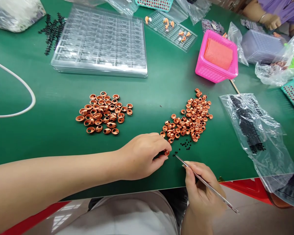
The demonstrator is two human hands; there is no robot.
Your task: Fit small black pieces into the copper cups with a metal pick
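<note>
My left hand (144, 155) pinches a small copper-coloured cup-shaped piece (167, 152) between thumb and fingertips, just above the green table. In my right hand (203, 189) is a slim pointed metal tool (205, 185), held like a pen. Its tip touches or nearly touches a tiny black bit on the table, just right of the copper piece. More tiny black bits (186, 144) lie scattered beyond the tip. A large pile of copper-coloured pieces (191, 119) spreads behind them. Left of it, past my left forearm, sits a second pile of such pieces (101, 112).
Clear plastic trays (100, 42) are stacked at the back. A pink basket (217, 58) stands behind the right pile, and a plastic bag with black parts (250, 124) overhangs the table's front edge. A white cable (26, 88) curves in from the left. Another person's hand (271, 21) is back right.
</note>
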